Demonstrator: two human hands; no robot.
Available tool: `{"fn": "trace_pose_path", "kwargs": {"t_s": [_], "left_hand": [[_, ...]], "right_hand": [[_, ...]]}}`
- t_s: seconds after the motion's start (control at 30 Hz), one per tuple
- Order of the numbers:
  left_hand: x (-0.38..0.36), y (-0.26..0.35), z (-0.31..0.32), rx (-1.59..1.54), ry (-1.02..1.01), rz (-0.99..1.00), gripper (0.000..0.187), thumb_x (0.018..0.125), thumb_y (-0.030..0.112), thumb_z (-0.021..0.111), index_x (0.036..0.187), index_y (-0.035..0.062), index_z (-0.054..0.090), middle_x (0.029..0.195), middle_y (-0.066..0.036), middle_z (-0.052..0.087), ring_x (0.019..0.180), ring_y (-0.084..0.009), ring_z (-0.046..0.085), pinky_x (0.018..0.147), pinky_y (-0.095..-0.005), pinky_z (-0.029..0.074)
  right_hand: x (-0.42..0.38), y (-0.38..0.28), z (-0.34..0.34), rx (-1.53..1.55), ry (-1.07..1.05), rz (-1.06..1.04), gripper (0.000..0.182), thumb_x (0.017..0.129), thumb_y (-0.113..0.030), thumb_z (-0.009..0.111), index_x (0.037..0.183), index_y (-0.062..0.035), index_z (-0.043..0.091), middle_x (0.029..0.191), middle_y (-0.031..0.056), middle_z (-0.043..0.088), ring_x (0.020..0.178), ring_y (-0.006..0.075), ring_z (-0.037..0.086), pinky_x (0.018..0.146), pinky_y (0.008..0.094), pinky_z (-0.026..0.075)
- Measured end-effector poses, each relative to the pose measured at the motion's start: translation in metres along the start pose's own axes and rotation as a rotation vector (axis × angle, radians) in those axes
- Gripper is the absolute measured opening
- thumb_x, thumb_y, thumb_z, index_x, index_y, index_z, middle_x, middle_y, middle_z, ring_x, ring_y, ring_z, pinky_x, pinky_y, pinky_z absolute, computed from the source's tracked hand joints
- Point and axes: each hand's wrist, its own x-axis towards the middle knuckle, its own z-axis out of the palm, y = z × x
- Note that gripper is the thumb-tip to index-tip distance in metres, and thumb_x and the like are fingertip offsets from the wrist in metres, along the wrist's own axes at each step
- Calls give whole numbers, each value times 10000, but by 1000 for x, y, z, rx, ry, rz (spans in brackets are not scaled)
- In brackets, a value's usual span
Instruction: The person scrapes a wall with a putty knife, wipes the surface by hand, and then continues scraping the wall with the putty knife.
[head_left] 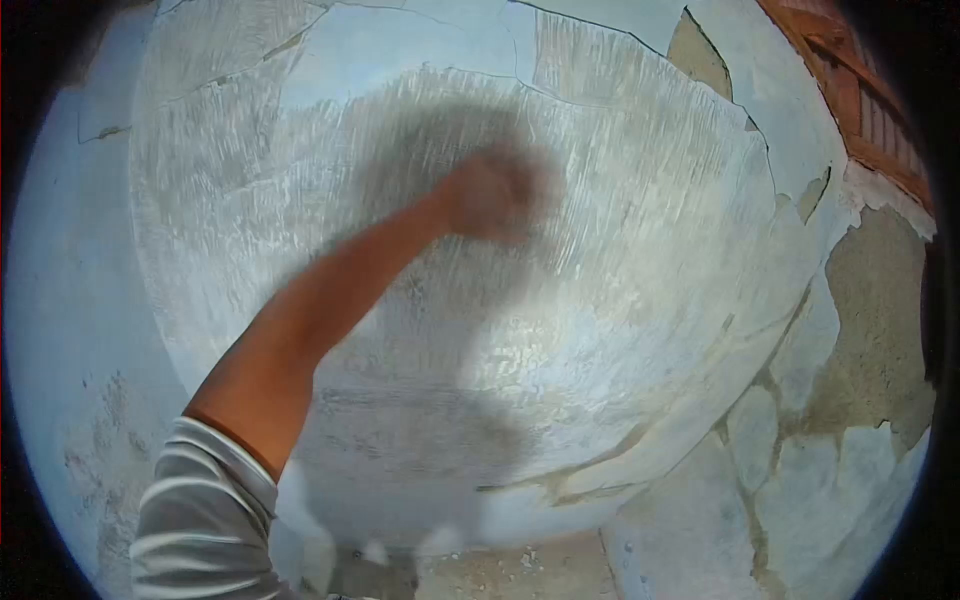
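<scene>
From the lower left, my left arm, in a grey-white short sleeve [205, 510], reaches up across a rough whitish wall [640, 250]. My left hand [498, 195] is at the upper middle of this wall and badly smeared by motion. Its fingers cannot be made out, nor whether it holds anything. Around the hand the surface carries many short streaks and ridges. A dark shadow [410, 140] of the hand falls on the wall beside it. My right hand is out of the picture.
Cracked, peeling light-blue paint [400, 45] edges the streaked area above. At right, bare grey-brown plaster [875, 310] shows where the coating has broken off. Reddish-brown wooden beams [850, 70] meet the wall at upper right. Cracks [590, 478] run along the lower right.
</scene>
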Motion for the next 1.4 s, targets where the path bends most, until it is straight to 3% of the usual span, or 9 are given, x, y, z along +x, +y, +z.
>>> {"fn": "trace_pose_path", "kwargs": {"t_s": [0.13,0.2,0.27,0.4,0.57,0.67,0.8,1.03,1.4], "left_hand": [[6,-12,-39,295,434,-592,618,1030,579,583,1582,307,527,1718,19,387,1580,-239,344,1310,-624,122],[9,-3,3,-70,-285,-219,610,961,534,643,1527,311,591,1768,26,298,1630,-234,236,1319,-622,73],[-21,25,-2,-116,67,211,587,960,460,663,1522,306,599,1743,71,344,1597,-205,322,1356,-541,104],[-79,119,60,-314,322,-151,502,999,335,626,1491,233,628,1766,14,305,1637,-202,226,1354,-534,90],[-298,351,98,-1307,-599,-323,481,1119,349,500,1499,60,559,1626,-200,496,1436,-395,527,1185,-506,406],[-497,468,66,-660,-314,-348,442,1092,302,563,1508,152,586,849,-160,645,805,-353,643,742,-512,527],[-627,494,-22,-1009,-1111,-816,423,1125,378,492,1492,188,580,1037,-159,692,903,-312,656,768,-497,529],[-571,399,-104,-1407,-425,-1846,446,1130,465,434,1389,139,596,941,-119,669,753,-247,617,650,-437,498],[-549,333,-178,-1707,118,-1806,586,1137,589,358,1219,72,619,772,-48,624,499,-143,529,448,-343,430]], "right_hand": [[-11,0,17,-30,-21,-32,722,1096,-355,550,1666,-61,218,770,77,544,604,189,534,520,326,452],[-18,-1,28,-62,-47,-58,716,1089,-341,562,1660,-59,234,805,87,552,639,198,545,546,330,461],[-26,-1,39,-100,-78,-95,711,1082,-328,575,1654,-56,250,840,97,561,675,207,556,572,335,469],[-52,-1,62,-166,-140,-178,702,1068,-301,599,1642,-52,281,911,117,578,747,225,579,624,345,486],[-90,-7,100,-257,-236,-323,690,1051,-268,629,1627,-46,320,999,143,598,837,247,607,690,357,507],[-109,-8,125,-300,-276,-411,684,1040,-248,647,1618,-43,343,1052,158,611,891,260,624,729,364,519],[-134,4,156,-374,-298,-496,677,1026,-221,672,1606,-38,375,1123,178,628,963,278,647,782,374,536],[-184,34,213,-469,-323,-643,665,1002,-174,714,1585,-30,429,1247,214,657,1088,309,687,874,391,565],[-231,-23,280,-466,-789,-1243,689,951,-67,760,1578,-64,475,1285,219,734,1121,352,762,946,417,618]]}}
